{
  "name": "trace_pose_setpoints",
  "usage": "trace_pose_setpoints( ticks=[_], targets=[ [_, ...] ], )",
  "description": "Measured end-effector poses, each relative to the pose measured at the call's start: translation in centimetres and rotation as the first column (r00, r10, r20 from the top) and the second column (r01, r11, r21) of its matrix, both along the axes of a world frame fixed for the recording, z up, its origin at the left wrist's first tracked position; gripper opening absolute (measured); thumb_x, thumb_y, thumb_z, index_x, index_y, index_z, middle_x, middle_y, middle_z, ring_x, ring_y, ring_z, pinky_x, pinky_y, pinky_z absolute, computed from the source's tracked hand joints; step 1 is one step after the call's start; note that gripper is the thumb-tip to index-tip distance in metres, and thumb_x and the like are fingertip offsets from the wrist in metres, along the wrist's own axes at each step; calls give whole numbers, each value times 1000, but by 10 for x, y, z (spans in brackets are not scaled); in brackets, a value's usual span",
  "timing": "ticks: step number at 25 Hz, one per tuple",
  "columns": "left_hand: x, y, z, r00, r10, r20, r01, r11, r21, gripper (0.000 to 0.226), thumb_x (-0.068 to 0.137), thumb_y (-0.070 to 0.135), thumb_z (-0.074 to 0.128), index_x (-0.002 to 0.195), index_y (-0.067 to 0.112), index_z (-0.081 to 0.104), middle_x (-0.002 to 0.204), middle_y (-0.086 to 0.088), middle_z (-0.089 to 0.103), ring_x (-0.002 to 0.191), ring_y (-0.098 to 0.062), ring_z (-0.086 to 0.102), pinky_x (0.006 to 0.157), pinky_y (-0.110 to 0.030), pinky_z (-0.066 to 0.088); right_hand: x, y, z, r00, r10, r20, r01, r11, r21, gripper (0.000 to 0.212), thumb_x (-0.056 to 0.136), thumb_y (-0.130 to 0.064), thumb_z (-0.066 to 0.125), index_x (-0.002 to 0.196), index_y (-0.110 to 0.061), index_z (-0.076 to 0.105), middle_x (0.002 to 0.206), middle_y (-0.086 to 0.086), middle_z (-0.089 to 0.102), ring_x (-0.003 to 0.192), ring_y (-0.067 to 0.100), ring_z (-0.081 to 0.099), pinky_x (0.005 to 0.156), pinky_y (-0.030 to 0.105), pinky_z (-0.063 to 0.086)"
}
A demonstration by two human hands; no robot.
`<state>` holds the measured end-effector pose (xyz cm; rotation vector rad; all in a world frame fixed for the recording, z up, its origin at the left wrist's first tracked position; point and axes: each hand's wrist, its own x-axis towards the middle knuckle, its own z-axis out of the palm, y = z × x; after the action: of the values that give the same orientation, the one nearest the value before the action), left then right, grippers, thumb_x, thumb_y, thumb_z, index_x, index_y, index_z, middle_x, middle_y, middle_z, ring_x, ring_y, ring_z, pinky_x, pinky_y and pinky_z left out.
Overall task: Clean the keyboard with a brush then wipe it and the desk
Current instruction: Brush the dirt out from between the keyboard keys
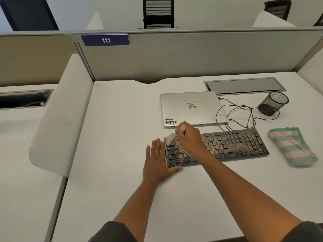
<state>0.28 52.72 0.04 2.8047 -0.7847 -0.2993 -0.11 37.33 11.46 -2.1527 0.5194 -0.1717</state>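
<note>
A black keyboard (232,145) lies on the white desk (113,137), its keys speckled with tan dust. My right hand (189,138) grips a wooden-handled brush (172,137), whose pale bristles touch the keyboard's far left corner. My left hand (156,163) lies flat on the desk against the keyboard's left end, thumb at its front corner. A green and pink striped cloth (291,145) rests on the desk to the right of the keyboard.
A shut silver laptop (192,109) sits just behind the keyboard, with black cables (234,116) looping to its right. A black mesh pen cup (272,103) lies tipped at the back right. Grey partitions (174,55) wall the desk's far side.
</note>
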Motion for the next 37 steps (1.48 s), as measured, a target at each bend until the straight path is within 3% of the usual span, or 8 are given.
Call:
trace_pose_setpoints(
  ticks=[6, 9, 12, 17, 22, 26, 31, 37],
  targets=[
    [-1, 0, 2, 1000, 2, -22, -2, 1000, 4, 137, 69, 102, 21, 160, 6, -13, 167, -12, -22, 152, -22, -27, 124, -47, -15, -5, -14, 6, 997, -71, -8, 68, 984, -162, 14, 97, -19, 50, 86, -15, 58, 67, -1, 59, 61, 16, 56, 48, 25, 38],
    [-2, -2, 3, 1000, 13, -27, -13, 1000, 2, 140, 64, 105, 12, 159, 5, -14, 167, -13, -23, 152, -23, -28, 124, -47, -16, -3, -15, 11, 998, -54, 25, 56, 996, -68, 15, 98, -20, 51, 86, -15, 59, 68, -3, 62, 63, 11, 59, 53, 20, 43],
    [-4, -3, 4, 999, 24, -24, -23, 1000, 10, 142, 62, 105, 7, 159, 5, -14, 167, -13, -22, 153, -24, -27, 124, -47, -16, 1, -5, 4, 1000, 18, 6, -18, 1000, -18, 17, 99, -24, 52, 88, -16, 60, 74, 2, 67, 70, 17, 63, 62, 30, 49],
    [-4, -5, 4, 1000, 20, -22, -20, 999, 29, 137, 69, 103, 18, 159, 5, -14, 167, -14, -21, 152, -25, -27, 124, -50, -13, -2, -20, 5, 1000, 24, 8, -22, 990, -141, 20, 99, -22, 47, 85, -12, 58, 62, -4, 58, 56, 11, 50, 51, 28, 36],
    [-8, -9, 7, 998, 58, -27, -57, 997, 46, 139, 68, 104, 20, 159, 5, -14, 167, -13, -22, 152, -24, -29, 123, -52, -14, -2, -16, 6, 992, 115, 43, -111, 989, -93, 17, 99, -21, 47, 87, -14, 58, 62, -6, 59, 54, 3, 51, 50, 21, 38],
    [-7, -10, 6, 998, 57, -30, -56, 997, 47, 138, 66, 105, 12, 159, 6, -15, 167, -13, -22, 152, -24, -28, 124, -52, -14, -16, -24, -6, 989, 147, -10, -145, 963, -227, 22, 99, -20, 45, 84, -10, 58, 59, -1, 58, 56, 18, 55, 52, 34, 41],
    [-7, -11, 4, 999, 54, -8, -53, 996, 71, 136, 71, 103, 21, 159, 6, -14, 167, -13, -21, 153, -24, -27, 124, -53, -11, -14, -26, -9, 981, 165, 99, -150, 978, -146, 22, 99, -24, 46, 84, -14, 59, 64, 3, 63, 59, 19, 58, 55, 35, 42],
    [-8, -12, 0, 998, 62, 4, -62, 995, 79, 135, 70, 103, 20, 159, 7, -15, 167, -12, -23, 152, -22, -29, 124, -52, -10, -26, -29, -18, 958, 278, 64, -260, 942, -211, 20, 97, -20, 48, 84, -12, 60, 57, 2, 54, 53, 19, 51, 51, 38, 41]
  ],
)
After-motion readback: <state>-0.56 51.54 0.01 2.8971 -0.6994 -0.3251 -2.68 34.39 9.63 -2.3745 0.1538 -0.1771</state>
